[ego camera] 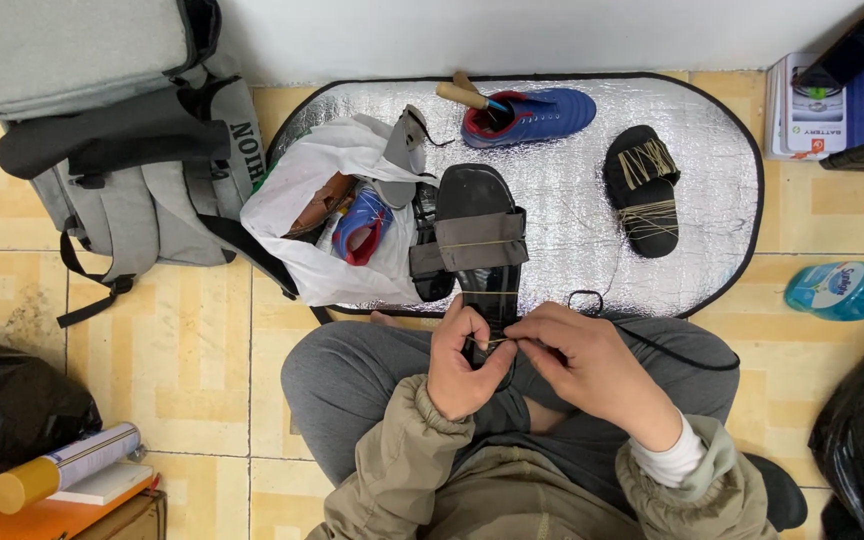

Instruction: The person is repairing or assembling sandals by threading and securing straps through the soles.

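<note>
left hand (460,362) grips sandal (480,240) heel, fingers curled | right hand (584,362) pinches thread (500,342), taut | risk: thread may slip off the sole edge if tension drops

1. My left hand (462,360) and right hand (582,362) cover the near end of the black sandal (480,235), so its heel is hidden.
2. The thread (508,343) between my fingertips is too thin to follow.
3. The white plastic bag (322,200) swallows most of the shoes inside it.
4. The grey backpack (102,120) is cut off at the upper left of the frame.
5. The black bag (7,415) runs off the left edge.
6. The blue bottle (847,290) is cropped at the right edge.
</note>
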